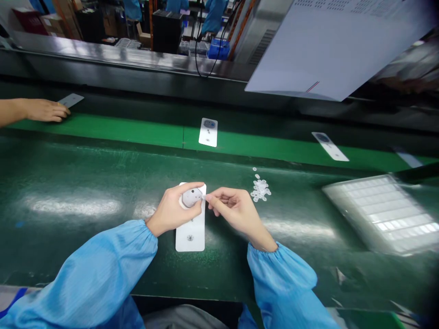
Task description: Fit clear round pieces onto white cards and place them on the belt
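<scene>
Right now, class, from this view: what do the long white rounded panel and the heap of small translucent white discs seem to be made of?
The long white rounded panel looks like moulded plastic: satin sheen. The small translucent white discs look like thin film or silicone, as light passes through; too small to tell.
</scene>
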{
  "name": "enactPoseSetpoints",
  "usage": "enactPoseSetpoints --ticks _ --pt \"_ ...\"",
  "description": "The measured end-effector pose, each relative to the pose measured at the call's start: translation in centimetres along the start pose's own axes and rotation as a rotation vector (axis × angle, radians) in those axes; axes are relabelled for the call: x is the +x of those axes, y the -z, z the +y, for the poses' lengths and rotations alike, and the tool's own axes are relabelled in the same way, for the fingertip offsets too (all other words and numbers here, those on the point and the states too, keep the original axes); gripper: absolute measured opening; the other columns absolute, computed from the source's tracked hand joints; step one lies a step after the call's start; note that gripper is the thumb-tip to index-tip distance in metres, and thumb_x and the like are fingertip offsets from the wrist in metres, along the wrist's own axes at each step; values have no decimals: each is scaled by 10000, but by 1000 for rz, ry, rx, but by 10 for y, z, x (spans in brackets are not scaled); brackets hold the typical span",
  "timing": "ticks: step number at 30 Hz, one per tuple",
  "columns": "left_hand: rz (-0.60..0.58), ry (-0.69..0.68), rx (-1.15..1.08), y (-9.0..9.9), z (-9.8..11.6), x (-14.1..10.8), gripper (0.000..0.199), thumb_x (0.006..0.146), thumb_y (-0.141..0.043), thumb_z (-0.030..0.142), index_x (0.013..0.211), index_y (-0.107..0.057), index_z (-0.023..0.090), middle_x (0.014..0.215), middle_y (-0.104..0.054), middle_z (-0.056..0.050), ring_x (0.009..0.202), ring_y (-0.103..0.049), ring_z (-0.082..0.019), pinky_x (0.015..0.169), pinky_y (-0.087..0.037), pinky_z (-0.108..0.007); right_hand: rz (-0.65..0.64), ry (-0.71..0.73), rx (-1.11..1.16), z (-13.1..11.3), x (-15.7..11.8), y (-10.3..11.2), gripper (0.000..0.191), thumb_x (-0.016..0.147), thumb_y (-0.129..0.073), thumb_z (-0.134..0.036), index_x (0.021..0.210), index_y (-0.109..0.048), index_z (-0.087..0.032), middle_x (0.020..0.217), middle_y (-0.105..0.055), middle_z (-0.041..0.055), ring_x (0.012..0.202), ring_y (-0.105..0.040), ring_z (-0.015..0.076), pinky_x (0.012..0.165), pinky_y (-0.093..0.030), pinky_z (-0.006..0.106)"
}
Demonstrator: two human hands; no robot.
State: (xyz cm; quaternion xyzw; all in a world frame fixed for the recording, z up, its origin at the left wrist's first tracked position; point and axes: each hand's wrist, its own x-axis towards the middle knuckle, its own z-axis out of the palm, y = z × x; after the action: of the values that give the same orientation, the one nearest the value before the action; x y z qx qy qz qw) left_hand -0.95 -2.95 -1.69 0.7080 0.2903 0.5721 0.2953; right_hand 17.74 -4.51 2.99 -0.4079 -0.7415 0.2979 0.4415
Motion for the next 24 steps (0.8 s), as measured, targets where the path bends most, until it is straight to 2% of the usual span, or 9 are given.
enactPoseSetpoints --ticks 2,5,17,24 --pt "0 1 4 0 0 -1 495 802 -718 227 1293 -669 188 1070 -732 -73 847 -688 -221 797 -551 -326 8 -4 11 0 -2 -4 442 812 -771 -580 736 -703 -151 623 -658 49 478 -562 130 451 -464 238" --pt "-13 -10 -7 0 1 -2 553 813 -706 228 1357 -620 183 1094 -723 -80 888 -685 -232 846 -549 -345 29 4 3 0 -3 -10 457 840 -735 -597 737 -694 -153 624 -659 54 479 -566 133 451 -466 243" --pt "-28 -72 3 0 0 -2 535 818 -689 202 1349 -625 182 1187 -702 -91 958 -687 -242 896 -551 -353 70 16 -20 4 -4 -16 458 865 -704 -604 770 -699 -155 636 -668 59 491 -565 132 469 -482 243" --pt "-29 -74 3 0 0 -2 526 827 -696 205 1349 -627 198 1235 -686 -90 998 -683 -243 937 -547 -356 77 9 0 6 -3 -16 420 824 -760 -571 777 -710 -156 637 -667 51 495 -571 131 470 -483 238"
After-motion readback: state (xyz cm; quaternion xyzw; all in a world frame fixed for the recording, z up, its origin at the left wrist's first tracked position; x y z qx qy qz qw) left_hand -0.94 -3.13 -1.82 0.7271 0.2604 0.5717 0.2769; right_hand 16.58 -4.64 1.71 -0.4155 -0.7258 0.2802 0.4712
